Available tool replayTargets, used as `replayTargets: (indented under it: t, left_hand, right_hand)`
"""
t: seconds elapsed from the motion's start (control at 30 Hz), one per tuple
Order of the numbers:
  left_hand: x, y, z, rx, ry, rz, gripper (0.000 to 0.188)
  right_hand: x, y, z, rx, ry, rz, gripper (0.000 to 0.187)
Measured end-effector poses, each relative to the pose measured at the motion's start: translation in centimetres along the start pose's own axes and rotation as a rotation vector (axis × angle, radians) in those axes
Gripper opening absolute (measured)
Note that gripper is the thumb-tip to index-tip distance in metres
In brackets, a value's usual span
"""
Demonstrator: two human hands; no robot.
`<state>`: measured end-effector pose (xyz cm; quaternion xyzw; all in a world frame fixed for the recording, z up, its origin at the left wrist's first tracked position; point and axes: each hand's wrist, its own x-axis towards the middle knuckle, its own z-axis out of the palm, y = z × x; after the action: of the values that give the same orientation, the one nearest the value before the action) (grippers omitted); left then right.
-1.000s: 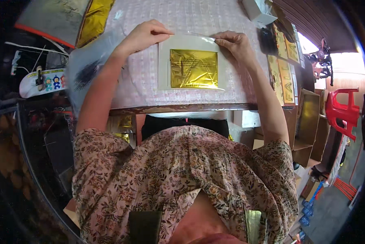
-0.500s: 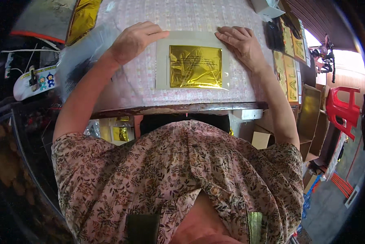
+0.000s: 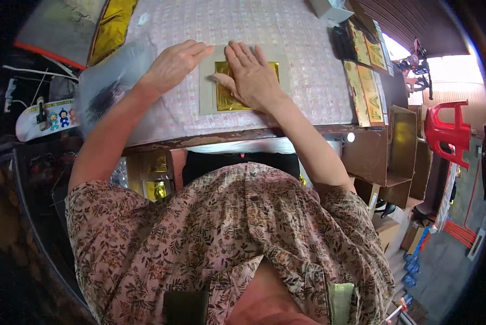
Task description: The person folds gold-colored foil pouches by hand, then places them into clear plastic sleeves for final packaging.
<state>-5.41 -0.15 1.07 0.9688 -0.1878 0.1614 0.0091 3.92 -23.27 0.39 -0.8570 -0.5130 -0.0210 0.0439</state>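
A flat grey card [image 3: 207,100] lies on the patterned tabletop in front of me, with a shiny gold foil sheet [image 3: 223,104] on its middle. My right hand [image 3: 252,77] rests palm down over the foil, its fingers stretched toward the far edge and thumb spread left. Much of the foil is covered by it. At the card's far left corner is my left hand [image 3: 175,65], its fingers closed together and the tips at that corner. The left thumb is hidden.
A clear plastic bag [image 3: 113,81] with dark contents lies at the table's left, near a gold foil piece [image 3: 113,27]. Gold printed packs [image 3: 365,89] line the right side. Cardboard boxes [image 3: 370,154] and a red plastic stool [image 3: 449,130] stand beyond the right edge.
My right hand has moved left from the card's far right corner and now lies flat on the foil. My left hand stays at the far left corner; the card appears slightly further left.
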Motion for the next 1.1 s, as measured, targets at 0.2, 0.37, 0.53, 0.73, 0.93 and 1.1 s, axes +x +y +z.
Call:
replayTargets:
  t: [0.2,0.37,0.53,0.73,0.93,1.1]
  left_hand:
    - [-0.3,0.7,0.0,-0.031,0.008,-0.076,0.050]
    - [-0.8,0.7,0.0,-0.015,0.012,-0.115,0.051]
    - [0.5,0.9,-1.0,-0.191,0.001,-0.288,0.030]
    - [9.2,-0.4,2.4,-0.316,-0.097,-0.489,0.039]
    - [13.7,1.9,0.9,-0.370,-0.353,-0.463,0.054]
    - [14.1,1.9,-3.2,-0.573,-0.597,-0.539,0.045]
  right_hand:
    - [-2.1,4.1,0.2,-0.017,0.098,0.044,0.068]
    - [-5.0,8.1,-0.1,0.023,0.080,0.105,0.063]
    - [-6.8,8.5,-0.2,-0.010,0.105,0.179,0.062]
    - [-6.7,10.0,-0.2,0.203,0.149,0.168,0.056]
    - [-4.4,10.6,-0.8,1.021,0.370,0.285,0.047]
    - [-3.1,9.3,-3.3,1.403,0.298,0.508,0.044]
